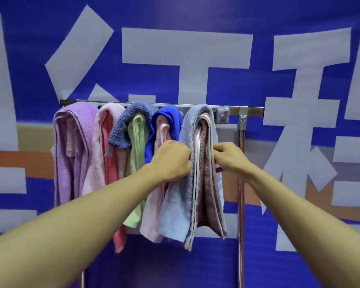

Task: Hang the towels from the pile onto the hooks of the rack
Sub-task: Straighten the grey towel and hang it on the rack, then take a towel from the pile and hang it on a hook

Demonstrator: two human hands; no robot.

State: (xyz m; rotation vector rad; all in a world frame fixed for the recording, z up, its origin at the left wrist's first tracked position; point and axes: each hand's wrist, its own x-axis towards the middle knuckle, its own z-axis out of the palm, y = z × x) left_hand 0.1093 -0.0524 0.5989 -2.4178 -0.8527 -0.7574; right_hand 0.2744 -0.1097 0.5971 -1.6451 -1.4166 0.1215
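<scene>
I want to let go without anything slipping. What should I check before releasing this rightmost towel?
1. The light blue towel is draped over the top of the rack: ok.
2. The left hand grips its left edge: ok.
3. The right hand pinches its right edge: ok.
4. It is caught on a hook underneath: cannot tell, fabric hides it.
5. A bare hook to its right is free for the next towel: ok.
6. The pile still to hang: cannot tell, out of view.
</scene>
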